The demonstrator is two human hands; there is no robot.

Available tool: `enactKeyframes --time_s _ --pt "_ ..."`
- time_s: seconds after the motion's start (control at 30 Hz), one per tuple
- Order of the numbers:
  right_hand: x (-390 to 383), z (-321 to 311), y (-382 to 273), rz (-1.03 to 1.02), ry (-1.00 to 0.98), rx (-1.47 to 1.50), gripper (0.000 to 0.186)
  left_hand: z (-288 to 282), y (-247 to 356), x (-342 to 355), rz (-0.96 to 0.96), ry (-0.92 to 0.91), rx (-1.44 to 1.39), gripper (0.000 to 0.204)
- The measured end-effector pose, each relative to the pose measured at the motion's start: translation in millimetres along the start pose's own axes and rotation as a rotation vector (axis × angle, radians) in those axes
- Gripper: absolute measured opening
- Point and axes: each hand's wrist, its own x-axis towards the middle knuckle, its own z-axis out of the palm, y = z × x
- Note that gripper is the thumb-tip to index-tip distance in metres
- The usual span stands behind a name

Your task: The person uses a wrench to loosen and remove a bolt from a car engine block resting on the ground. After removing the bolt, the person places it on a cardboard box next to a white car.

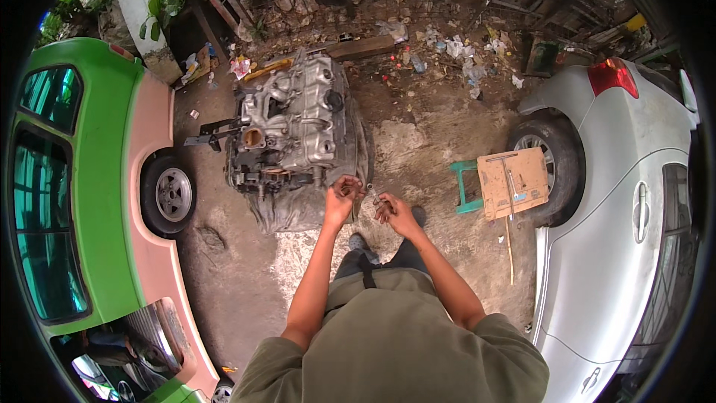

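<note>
Small metal part (pixel 371 194), thin and silvery, sits between the two hands in the head view, held up in front of the person's body above the dirt floor (pixel 239 276). It is too small to name with any certainty; it could be a bolt or a short tool, and only a sliver shows between the fingers. The left hand (pixel 342 200) is curled, fingers bent around something at its tips, but what it grips is hidden by the fingers themselves. The right hand (pixel 394 213) is closed on the lower end of the metal part, thumb side up.

Just beyond the hands an engine block (pixel 294 130) rests on a grey tarp (pixel 298 213) spread on the ground; its near edge is partly covered by the left hand. A green and pink vehicle (pixel 97 179) bends along the left rim, cut off by the picture's edge. A silver car (pixel 634 216) is cut off on the right. Beside its rear wheel stands a green stool (pixel 464 186) with a piece of cardboard (pixel 513 181) on it; thin objects on the cardboard are hard to make out.
</note>
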Motion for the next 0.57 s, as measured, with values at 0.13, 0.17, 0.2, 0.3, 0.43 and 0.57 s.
enactKeyframes --time_s 0.13,0.17,0.2,0.3,0.43,0.57 --pt "13.6 18.7 11.2 0.112 0.075 0.036 0.014 -34.0 14.7 -0.6 0.047 0.023 0.024 0.009" --pt "15.0 14.6 12.5 0.102 0.028 -0.065 0.016 -40.4 18.7 0.7 0.061 0.030 0.016 0.009" --pt "17.3 16.4 14.6 0.069 0.058 -0.041 0.017 -46.3 22.3 1.6 0.062 0.037 -0.006 0.009" --pt "34.0 23.1 15.0 0.061 0.160 -0.003 0.020 -57.1 29.8 3.0 0.080 0.071 0.021 0.011" --pt "40.5 23.5 -1.2 0.063 0.153 -0.015 0.020 -66.5 30.8 5.9 0.028 0.034 0.026 0.018" --pt "49.5 36.4 -28.4 0.131 0.276 0.000 0.028 -67.4 30.8 16.6 0.068 0.022 0.012 0.024"
